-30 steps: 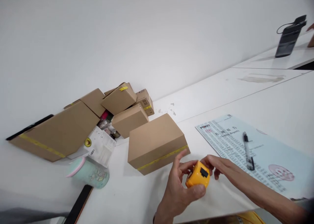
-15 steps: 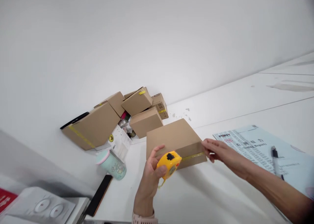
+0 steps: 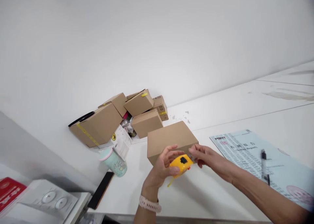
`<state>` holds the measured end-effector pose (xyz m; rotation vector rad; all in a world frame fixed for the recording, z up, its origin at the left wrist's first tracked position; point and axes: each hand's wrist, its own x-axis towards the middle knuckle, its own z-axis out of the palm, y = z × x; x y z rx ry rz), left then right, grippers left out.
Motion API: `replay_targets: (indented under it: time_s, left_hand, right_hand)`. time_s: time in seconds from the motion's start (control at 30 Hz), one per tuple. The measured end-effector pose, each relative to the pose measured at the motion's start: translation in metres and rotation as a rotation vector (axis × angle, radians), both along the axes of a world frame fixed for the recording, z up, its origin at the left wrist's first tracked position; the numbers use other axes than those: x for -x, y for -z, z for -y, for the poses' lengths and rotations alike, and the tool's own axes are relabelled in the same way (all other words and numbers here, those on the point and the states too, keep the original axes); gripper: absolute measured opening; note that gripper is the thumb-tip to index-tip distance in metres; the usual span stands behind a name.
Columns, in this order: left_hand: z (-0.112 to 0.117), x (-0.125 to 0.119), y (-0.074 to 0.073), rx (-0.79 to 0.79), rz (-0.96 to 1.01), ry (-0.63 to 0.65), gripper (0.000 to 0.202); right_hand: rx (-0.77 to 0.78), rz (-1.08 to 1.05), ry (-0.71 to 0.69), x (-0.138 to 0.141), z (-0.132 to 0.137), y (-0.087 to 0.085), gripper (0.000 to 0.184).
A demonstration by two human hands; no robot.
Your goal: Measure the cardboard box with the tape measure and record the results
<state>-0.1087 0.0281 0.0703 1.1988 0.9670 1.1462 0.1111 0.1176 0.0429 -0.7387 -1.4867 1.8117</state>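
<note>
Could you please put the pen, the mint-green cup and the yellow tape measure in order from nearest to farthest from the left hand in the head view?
From the left hand:
1. Yellow tape measure: held in it.
2. Mint-green cup: off to its left.
3. Pen: far to the right, on the pale blue sheet.

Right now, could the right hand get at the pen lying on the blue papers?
Probably yes: the pen lies on top of the blue papers with nothing covering it. The right hand is up close to the yellow tape measure, so it would likely have to turn back.
</note>
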Motion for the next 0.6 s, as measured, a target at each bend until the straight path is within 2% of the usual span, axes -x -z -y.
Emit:
replay_targets:
  time_s: [0.1,0.2,0.23,0.3,0.43,0.6]
  left_hand:
    - [-0.010,0.025,-0.013,0.028,0.036,-0.056,0.082]
    - [-0.023,0.068,-0.021,0.050,0.027,-0.290,0.074]
    - [-0.028,0.085,-0.022,0.046,0.037,-0.393,0.069]
    - [-0.037,0.118,-0.022,0.048,0.049,-0.515,0.058]
    - [-0.045,0.166,-0.014,0.110,0.059,-0.658,0.042]
    - [-0.044,0.188,0.007,0.176,0.103,-0.719,0.037]
  right_hand:
    - [0.028,-0.086,0.112,-0.011,-0.039,-0.010,0.052]
    - [0.062,-0.112,0.232,-0.022,-0.083,-0.009,0.048]
    - [0.068,-0.093,0.257,-0.023,-0.096,-0.006,0.048]
    - [0.060,-0.028,0.283,-0.021,-0.114,0.006,0.050]
    - [-0.001,0.123,0.309,-0.004,-0.128,0.028,0.053]
    - [-0.042,0.192,0.327,0.020,-0.127,0.034,0.051]
